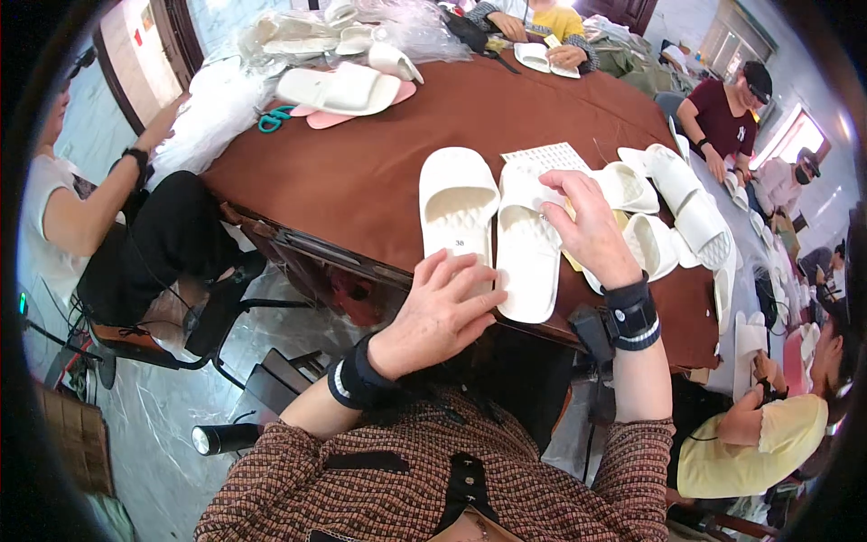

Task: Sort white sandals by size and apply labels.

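A pair of white slide slippers lies side by side at the table's near edge, toes pointing away from me. My left hand (444, 312) is open, its spread fingers over the heel end of the left slipper (459, 185). My right hand (591, 226) is at the strap of the right slipper (528, 271), thumb tip against the strap and index finger curved apart from it. Nothing shows between them. Behind this slipper lies a white sheet with rows of small marks (549, 155), partly hidden by my right hand.
More white slippers (691, 203) lie to the right on the brown-covered table (361, 185). At the far left are a white slipper on a pink one (343, 88), teal-handled scissors (275, 118) and clear plastic wrapping (415, 32). Several people sit around, some handling slippers.
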`<state>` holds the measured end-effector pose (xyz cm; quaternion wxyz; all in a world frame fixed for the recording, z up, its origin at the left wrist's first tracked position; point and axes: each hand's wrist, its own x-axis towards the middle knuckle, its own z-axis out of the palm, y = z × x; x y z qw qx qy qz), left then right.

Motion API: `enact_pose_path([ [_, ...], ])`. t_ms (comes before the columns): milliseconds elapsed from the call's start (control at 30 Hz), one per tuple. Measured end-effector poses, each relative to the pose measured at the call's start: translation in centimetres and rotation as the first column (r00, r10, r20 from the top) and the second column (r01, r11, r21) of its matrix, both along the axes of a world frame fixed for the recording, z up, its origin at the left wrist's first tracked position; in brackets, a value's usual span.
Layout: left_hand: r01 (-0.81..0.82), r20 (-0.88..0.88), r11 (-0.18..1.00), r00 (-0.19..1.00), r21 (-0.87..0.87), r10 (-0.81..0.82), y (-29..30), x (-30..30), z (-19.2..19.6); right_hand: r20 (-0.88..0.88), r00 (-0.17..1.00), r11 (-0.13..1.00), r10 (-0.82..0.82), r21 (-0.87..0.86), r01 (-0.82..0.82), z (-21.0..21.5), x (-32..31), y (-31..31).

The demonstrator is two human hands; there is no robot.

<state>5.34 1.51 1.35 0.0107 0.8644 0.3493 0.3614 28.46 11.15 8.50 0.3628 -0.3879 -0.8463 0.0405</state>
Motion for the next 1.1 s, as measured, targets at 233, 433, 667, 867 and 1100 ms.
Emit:
enact_pose_path([
  [233, 0.0, -0.013, 0.999, 1.0, -0.046, 0.0, -0.1, -0.1, 0.3, 0.031, 0.994, 0.982, 0.1, -0.165, -0.094, -2.1, 0.6, 3.6],
  [433, 0.045, 0.233, 0.994, 0.972, -0.099, -0.02, 0.1, -1.5, -0.1, -0.013, 0.994, 0.941, 0.112, -0.319, -0.11, -1.4, 1.0, 3.6],
  [667, -0.058, 0.584, 0.869, 0.718, -0.492, 0.379, -0.2, -4.5, -1.7, 0.065, 0.995, 0.931, -0.072, -0.355, 0.091, -0.2, 1.2, 1.9],
  [867, 0.268, 0.569, 0.549, 0.652, -0.792, 0.502, -0.6, -4.2, -0.8, 0.081, 0.987, 0.93, -0.139, -0.331, 0.159, 0.0, 1.7, 0.7],
  [1100, 0.569, 0.692, 0.402, 0.521, -0.718, 0.5, -0.1, -3.9, -1.3, -0.164, 0.973, 0.852, -0.164, -0.52, 0.056, 0.4, 3.8, -0.8],
])
